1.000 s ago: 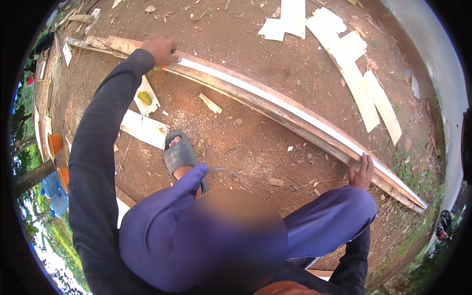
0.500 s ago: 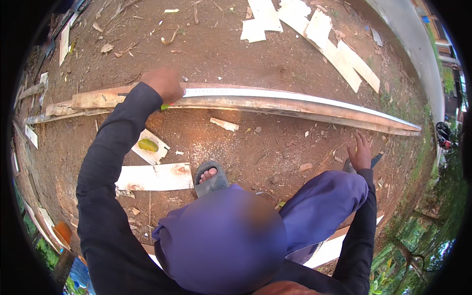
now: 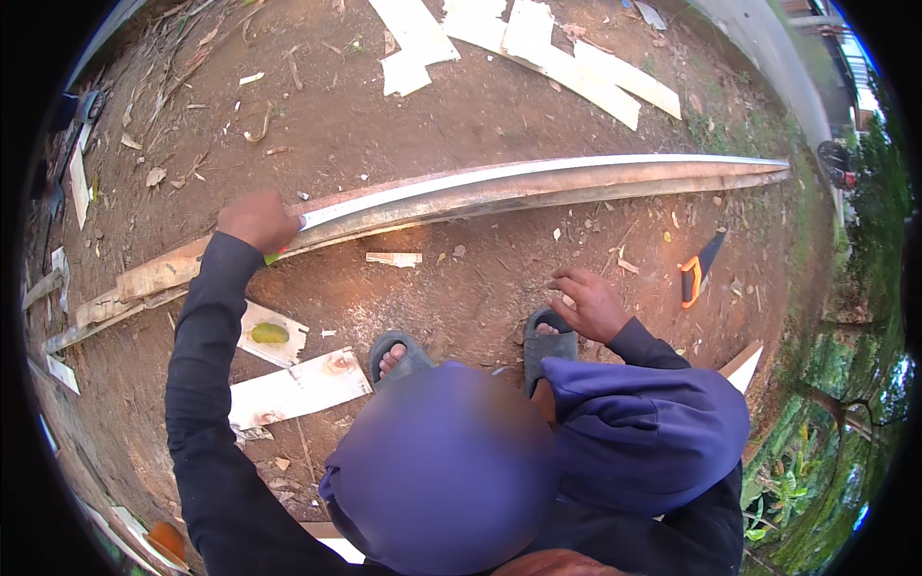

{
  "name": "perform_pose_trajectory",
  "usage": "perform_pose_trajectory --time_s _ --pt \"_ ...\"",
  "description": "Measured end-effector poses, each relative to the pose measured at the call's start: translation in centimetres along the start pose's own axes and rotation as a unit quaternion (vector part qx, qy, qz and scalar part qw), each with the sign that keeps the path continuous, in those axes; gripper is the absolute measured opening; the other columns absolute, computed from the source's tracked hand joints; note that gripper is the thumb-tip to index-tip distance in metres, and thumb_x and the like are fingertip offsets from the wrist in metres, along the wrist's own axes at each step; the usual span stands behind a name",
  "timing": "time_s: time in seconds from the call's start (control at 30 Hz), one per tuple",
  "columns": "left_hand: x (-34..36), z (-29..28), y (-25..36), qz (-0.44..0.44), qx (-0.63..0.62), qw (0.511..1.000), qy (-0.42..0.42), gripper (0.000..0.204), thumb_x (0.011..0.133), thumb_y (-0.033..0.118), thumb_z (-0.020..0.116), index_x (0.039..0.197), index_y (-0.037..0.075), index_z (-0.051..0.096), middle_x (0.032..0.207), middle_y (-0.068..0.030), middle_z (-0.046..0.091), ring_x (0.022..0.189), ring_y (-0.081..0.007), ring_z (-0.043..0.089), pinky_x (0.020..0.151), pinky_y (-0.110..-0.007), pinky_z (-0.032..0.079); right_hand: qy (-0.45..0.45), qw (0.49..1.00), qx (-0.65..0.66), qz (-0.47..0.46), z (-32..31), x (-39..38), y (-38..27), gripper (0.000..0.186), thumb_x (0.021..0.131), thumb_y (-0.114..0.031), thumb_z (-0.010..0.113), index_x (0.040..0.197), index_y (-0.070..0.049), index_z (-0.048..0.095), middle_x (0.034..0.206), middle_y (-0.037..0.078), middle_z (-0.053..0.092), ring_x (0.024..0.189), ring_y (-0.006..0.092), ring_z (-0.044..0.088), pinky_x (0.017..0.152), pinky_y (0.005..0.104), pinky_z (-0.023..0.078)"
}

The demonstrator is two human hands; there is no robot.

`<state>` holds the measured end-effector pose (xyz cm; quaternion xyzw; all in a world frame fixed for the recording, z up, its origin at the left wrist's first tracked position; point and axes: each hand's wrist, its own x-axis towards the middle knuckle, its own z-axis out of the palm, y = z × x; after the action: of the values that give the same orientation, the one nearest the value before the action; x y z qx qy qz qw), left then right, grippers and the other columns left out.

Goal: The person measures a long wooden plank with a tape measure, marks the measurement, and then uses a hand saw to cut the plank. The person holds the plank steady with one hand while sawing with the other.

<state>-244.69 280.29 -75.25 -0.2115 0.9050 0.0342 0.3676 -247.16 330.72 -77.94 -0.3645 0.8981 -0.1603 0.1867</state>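
Note:
My left hand [image 3: 259,223] is closed round a tape measure with some green and pink showing [image 3: 276,255], held at the long rough wooden planks [image 3: 499,197] lying across the ground in front of me. A white tape [image 3: 538,161] runs from it along the top plank to the far right end. The tape's case is mostly hidden by my fingers. My right hand [image 3: 586,303] is off the planks, fingers loosely bent apart and empty, above my right sandal [image 3: 547,341]. To its right lies a handsaw [image 3: 691,278] with an orange and black handle.
Pale board scraps [image 3: 595,82] lie beyond the planks. Nearer are broken boards [image 3: 288,394] and a yellow-green oval object [image 3: 270,332] on a scrap. A low concrete edge [image 3: 759,67] runs along the upper right, with plants [image 3: 788,499] at the lower right.
My right hand has let go of the planks' right part and drawn back leftward toward me. The view has turned, and the saw now shows. My left hand stays on the tape measure.

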Motion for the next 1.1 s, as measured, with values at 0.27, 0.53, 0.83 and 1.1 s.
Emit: perform_pose_trajectory --time_s 0.27,0.53,0.83,1.1 --pt "-0.5 0.6 -1.0 -0.038 0.002 0.999 0.033 0.057 0.087 0.054 0.07 0.114 0.004 0.071 0.115 -0.0218 0.072 0.111 -0.0398 0.068 0.094 -0.048 0.053 0.154 0.982 0.019 -0.106 -0.9 9.7 0.3 0.018 0.09 -0.015 0.071 0.105 -0.005 0.069 0.108 0.012 0.069 0.103 0.0323 0.065 0.088 0.0426 0.052" --pt "0.2 1.6 -0.2 -0.019 -0.013 0.993 0.112 0.053 0.083 0.053 0.074 0.097 0.003 0.073 0.094 -0.0237 0.073 0.092 -0.0413 0.071 0.081 -0.05 0.055 0.25 0.956 0.023 -0.149 1.9 18.2 2.6 0.028 0.093 -0.027 0.067 0.111 -0.005 0.068 0.111 0.012 0.069 0.107 0.0298 0.063 0.099 0.0445 0.045" --pt "0.1 2.1 -0.3 -0.021 -0.043 0.99 0.134 0.044 0.075 0.044 0.081 0.077 0.001 0.072 0.074 -0.0202 0.07 0.075 -0.0365 0.071 0.072 -0.047 0.053 0.332 0.926 0.023 -0.176 5.4 17.0 4.2 0.035 0.094 -0.034 0.066 0.118 -0.008 0.067 0.122 0.008 0.066 0.123 0.0241 0.057 0.112 0.0445 0.039" --pt "0.2 1.5 -1.0 -0.02 -0.058 0.989 0.132 0.044 0.073 0.045 0.082 0.079 0.002 0.073 0.075 -0.0193 0.071 0.076 -0.0358 0.072 0.073 -0.046 0.053 0.333 0.927 0.035 -0.171 6.0 17.1 3.6 0.032 0.094 -0.029 0.066 0.117 -0.007 0.067 0.127 0.01 0.064 0.128 0.026 0.056 0.116 0.0471 0.036"
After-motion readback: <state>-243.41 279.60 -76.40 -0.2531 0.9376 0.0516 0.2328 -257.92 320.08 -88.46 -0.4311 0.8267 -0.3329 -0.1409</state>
